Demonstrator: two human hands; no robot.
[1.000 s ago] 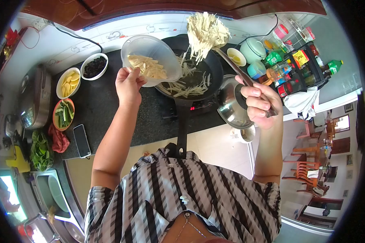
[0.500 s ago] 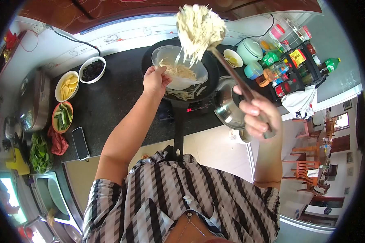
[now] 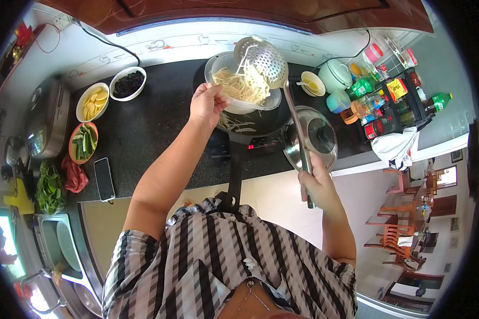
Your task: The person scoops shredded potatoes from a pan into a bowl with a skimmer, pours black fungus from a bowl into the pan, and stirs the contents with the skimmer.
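Observation:
My left hand (image 3: 207, 105) pinches the rim of a clear plastic bowl (image 3: 274, 99) over the wok (image 3: 261, 125). Pale shredded strips (image 3: 237, 85), like potato or bamboo shoot, lie heaped in the bowl. In my right hand (image 3: 318, 181) is the long handle of a perforated skimmer (image 3: 269, 58). Its metal head is tipped above the bowl, and a few strips cling to it. More strips lie in the wok below, partly hidden by the bowl.
A glass-and-steel lid (image 3: 316, 138) lies right of the wok. Bowls of yellow slices (image 3: 95, 103), dark food (image 3: 127, 84) and green pieces (image 3: 83, 143) stand at left, near a phone (image 3: 104, 179). Bottles and a rack (image 3: 402, 103) are at right, beside a small bowl (image 3: 311, 84).
The skimmer has come down and tipped over. Its load of strips has dropped into the bowl. My right hand has moved lower and left; my left hand keeps hold of the bowl.

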